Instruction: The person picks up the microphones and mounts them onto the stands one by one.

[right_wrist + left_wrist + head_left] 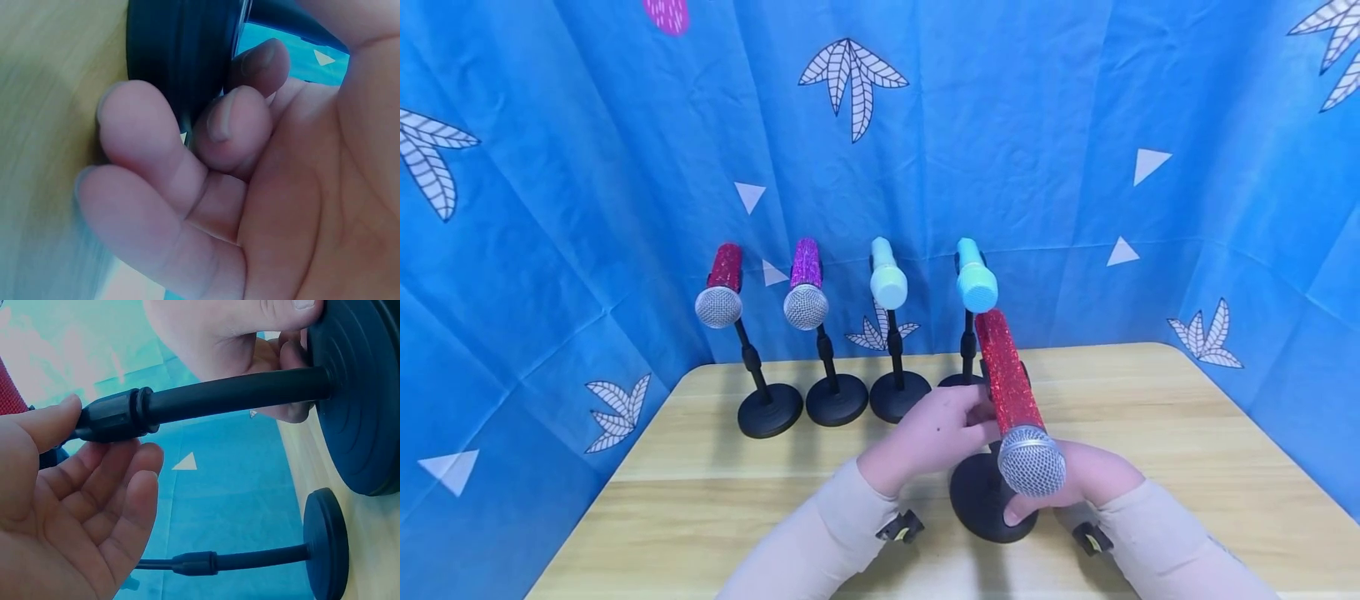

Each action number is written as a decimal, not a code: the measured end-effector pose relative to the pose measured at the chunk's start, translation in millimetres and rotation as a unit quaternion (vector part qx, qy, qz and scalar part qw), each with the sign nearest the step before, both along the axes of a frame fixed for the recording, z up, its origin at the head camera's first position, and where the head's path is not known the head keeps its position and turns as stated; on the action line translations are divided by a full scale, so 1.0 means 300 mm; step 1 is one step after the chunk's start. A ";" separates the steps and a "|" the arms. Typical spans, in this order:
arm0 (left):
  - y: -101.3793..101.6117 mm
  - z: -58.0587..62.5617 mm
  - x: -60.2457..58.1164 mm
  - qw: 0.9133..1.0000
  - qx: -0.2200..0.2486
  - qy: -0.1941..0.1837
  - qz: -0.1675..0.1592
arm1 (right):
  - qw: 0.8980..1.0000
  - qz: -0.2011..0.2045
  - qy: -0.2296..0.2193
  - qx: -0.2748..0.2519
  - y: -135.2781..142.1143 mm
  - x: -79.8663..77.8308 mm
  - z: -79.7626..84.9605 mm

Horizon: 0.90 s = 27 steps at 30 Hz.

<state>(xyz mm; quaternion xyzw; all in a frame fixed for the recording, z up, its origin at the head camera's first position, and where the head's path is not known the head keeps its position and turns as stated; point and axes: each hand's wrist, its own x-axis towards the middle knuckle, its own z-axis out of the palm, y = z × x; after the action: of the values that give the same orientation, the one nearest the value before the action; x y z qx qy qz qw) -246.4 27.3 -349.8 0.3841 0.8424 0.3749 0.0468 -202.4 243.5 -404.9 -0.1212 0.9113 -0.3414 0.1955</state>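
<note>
A glittery red microphone with a silver mesh head sits on a black desk stand, tilted toward me, at the right of centre in the head view. My left hand pinches the stand's collar between thumb and fingers, just under the microphone. Low on the same stand, my right hand grips the round base, thumb on its top face. The right wrist view has the fingers curled at the edge of the base, close to the wooden surface.
Behind stand a dark red microphone, a purple one and two light blue ones, each on a black stand in a row along the back of the wooden table. A blue patterned cloth hangs around the table.
</note>
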 end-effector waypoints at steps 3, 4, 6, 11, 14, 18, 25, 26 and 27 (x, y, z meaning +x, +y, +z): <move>0.001 -0.005 0.002 1.000 0.016 -0.004 -0.004 | 1.000 0.000 0.002 -0.001 0.000 0.003 0.001; 0.001 -0.005 0.003 1.000 0.020 -0.006 -0.005 | 1.000 0.001 0.003 -0.002 0.000 0.002 0.002; 0.002 -0.006 0.005 1.000 0.024 -0.007 -0.006 | 1.000 0.004 0.004 -0.002 0.000 0.002 0.003; 0.001 -0.011 0.005 1.000 0.022 -0.016 0.000 | 0.999 0.042 0.012 -0.001 -0.006 -0.008 -0.001; -0.001 -0.012 0.000 1.000 0.019 -0.004 0.001 | 0.997 0.071 0.023 0.009 -0.012 -0.017 -0.007; -0.006 -0.017 -0.006 0.999 0.012 0.030 -0.011 | 0.996 0.086 0.030 0.013 -0.017 -0.022 -0.015; -0.011 -0.020 -0.013 0.997 -0.006 0.075 -0.013 | 0.995 0.092 0.040 0.000 -0.016 -0.026 -0.016; -0.010 -0.021 -0.014 0.997 -0.008 0.070 -0.010 | 0.995 0.090 0.037 -0.002 -0.016 -0.025 -0.015; -0.008 -0.023 -0.014 0.998 -0.008 0.061 -0.008 | 0.996 0.086 0.032 -0.005 -0.016 -0.024 -0.014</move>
<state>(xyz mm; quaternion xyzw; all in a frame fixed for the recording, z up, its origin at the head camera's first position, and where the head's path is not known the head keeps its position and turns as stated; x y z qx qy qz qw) -250.5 24.8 -356.7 0.4127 0.8435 0.3438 0.0016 -209.5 238.7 -408.9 -0.2110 0.9017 -0.3236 0.1942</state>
